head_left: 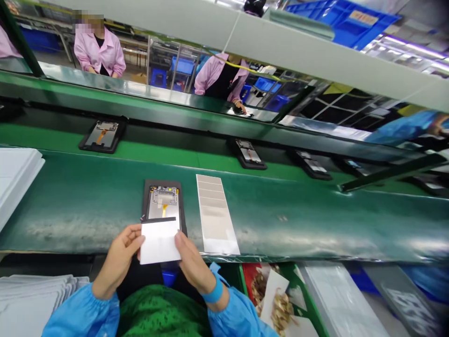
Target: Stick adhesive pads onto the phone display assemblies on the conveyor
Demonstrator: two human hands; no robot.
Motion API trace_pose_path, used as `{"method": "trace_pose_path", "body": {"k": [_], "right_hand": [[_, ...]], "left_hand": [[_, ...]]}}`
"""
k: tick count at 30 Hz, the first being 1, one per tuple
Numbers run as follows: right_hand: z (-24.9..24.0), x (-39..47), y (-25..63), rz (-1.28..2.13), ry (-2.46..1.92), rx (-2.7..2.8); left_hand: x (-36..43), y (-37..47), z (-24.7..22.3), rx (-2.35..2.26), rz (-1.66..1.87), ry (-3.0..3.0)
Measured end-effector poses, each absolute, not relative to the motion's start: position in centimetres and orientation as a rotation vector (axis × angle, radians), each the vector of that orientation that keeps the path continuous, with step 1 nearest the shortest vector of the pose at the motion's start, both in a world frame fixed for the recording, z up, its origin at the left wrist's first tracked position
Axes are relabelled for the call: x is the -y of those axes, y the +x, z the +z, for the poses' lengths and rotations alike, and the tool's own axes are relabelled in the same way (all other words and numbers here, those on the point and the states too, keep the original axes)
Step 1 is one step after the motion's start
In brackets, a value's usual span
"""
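On my feed: one white panel (160, 243), pinched at opposite edges by left hand (119, 256) and right hand (195, 267), presumably to keep it level.

White shelf (196, 23), bright ceiling lights (414, 48)

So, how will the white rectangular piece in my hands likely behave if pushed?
The white piece looks fairly stiff, lying flat between the left hand and right hand. It's probably light, given the fingertip hold, and its smooth surface might be slippery.
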State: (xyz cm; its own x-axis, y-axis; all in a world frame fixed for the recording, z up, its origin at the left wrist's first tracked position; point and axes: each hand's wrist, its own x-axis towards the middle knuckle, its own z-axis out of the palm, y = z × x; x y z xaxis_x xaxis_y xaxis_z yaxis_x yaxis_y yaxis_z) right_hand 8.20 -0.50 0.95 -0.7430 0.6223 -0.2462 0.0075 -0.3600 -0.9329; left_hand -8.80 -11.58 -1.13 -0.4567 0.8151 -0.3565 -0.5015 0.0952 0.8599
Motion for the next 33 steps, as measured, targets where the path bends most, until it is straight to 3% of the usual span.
{"method": "trace_pose_path", "body": {"k": [2,4,8,13,18,25,33], "right_hand": [[1.2,-1.4,8.2,1.887,-0.846,1.963],[1.7,-3.8,7.7,1.377,-0.752,2.449],[2.9,-7.9,5.3,0.359,-0.123,3.022],[3.3,-9.8,2.8,-0.073,0.329,3.139],[1.4,-11.1,3.4,0.096,0.376,3.035],[-0.2,-10.7,5.4,0.888,-0.489,2.513],[0.3,-6.7,11.9,1.032,-0.938,2.212]], "left_hand": [[12.5,-10.4,-1.2,-1.373,1.583,0.294],[13.2,-12.2,-1.4,-1.448,1.568,0.283],[13.6,-14.6,-1.8,-1.546,1.517,0.405],[12.6,-15.3,-2.3,-1.546,1.443,0.561],[11.2,-15.4,-3.2,-1.543,1.349,0.639],[6.9,-13.3,-2.7,-1.483,1.286,0.734],[5.0,-12.2,-2.3,-1.586,1.245,0.762]]}}
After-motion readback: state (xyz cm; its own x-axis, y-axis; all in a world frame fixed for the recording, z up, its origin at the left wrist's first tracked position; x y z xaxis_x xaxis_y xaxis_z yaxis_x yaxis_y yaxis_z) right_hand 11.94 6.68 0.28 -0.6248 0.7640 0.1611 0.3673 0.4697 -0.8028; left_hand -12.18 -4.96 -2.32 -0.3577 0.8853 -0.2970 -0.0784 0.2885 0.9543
